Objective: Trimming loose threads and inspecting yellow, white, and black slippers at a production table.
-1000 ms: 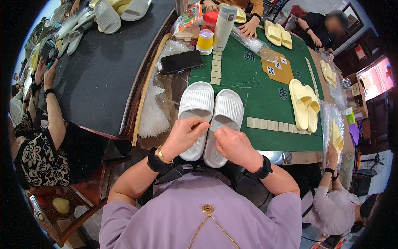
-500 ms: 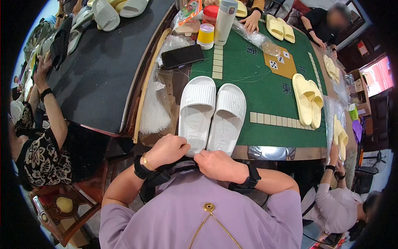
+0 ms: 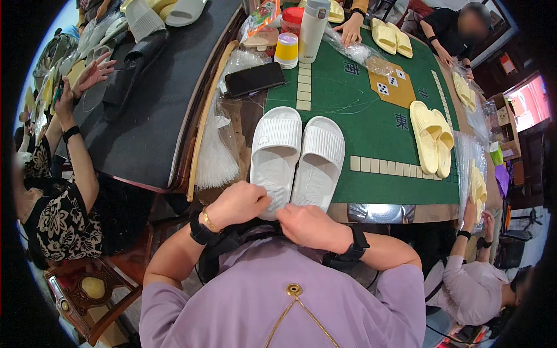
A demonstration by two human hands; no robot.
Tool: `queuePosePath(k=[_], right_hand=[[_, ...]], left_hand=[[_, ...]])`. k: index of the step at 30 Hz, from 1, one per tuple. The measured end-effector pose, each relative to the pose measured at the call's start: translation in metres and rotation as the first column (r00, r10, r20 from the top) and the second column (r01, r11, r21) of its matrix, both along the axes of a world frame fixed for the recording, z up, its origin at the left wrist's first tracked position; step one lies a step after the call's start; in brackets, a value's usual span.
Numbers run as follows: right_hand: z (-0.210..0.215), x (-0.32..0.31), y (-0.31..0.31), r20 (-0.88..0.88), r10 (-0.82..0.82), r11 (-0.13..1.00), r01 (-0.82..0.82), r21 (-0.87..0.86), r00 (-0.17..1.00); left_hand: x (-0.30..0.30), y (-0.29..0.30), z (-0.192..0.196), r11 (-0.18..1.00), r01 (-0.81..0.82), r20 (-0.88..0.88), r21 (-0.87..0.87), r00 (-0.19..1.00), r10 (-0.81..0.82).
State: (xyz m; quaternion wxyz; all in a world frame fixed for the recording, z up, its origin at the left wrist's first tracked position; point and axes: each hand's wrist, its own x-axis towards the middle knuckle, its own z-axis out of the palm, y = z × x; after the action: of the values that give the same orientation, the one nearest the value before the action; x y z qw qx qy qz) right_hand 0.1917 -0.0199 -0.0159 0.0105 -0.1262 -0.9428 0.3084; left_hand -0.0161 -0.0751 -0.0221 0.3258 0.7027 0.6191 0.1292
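A pair of white slide slippers lies side by side on the green mat in front of me, heels towards my body. My left hand is closed in a pinch over the heel edge of the left slipper. Close to it, at the inner heels of the pair, my right hand is closed too, fingertips pressed together. Whatever thin thing the fingers hold, if anything, is hidden. Beside the left slipper lies a bundle of fine white plastic strands.
A black phone, a yellow-and-white cup stack and a white bottle stand beyond. Yellow slippers lie at right. Co-workers handle slippers around; a dark table is at left.
My hands have risen slightly from the heels' lower edge, the right one shifting a little right. At the left table, a co-worker has put down a black slipper and opened a hand.
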Motion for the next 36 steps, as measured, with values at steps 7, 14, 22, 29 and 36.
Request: queuePosePath(k=[7,14,22,29,36], right_hand=[[-0.015,-0.001,0.045,-0.161,-0.315,0.892,0.35,0.287,0.935],[-0.014,0.013,0.056,-0.444,-0.316,0.868,0.445,0.222,0.838],[-0.008,0.044,0.122,-0.395,-0.744,0.624,0.772,-0.12,0.539],[-0.047,0.052,0.189,-0.096,-0.892,0.452,0.874,-0.178,0.441],[-0.062,0.034,0.203,-0.044,-0.881,0.471,0.882,0.014,0.471]], left_hand=[[-0.004,0.029,0.001,0.949,-0.303,0.09,0.09,0.951,0.295],[-0.022,0.064,0.0,0.78,-0.591,0.299,0.205,0.797,0.525],[-0.052,0.117,-0.025,0.776,-0.605,0.144,0.18,0.797,0.587],[-0.055,0.145,-0.039,0.791,-0.593,0.004,0.151,0.801,0.599],[-0.057,0.156,-0.05,0.756,-0.644,0.056,0.12,0.764,0.642]])
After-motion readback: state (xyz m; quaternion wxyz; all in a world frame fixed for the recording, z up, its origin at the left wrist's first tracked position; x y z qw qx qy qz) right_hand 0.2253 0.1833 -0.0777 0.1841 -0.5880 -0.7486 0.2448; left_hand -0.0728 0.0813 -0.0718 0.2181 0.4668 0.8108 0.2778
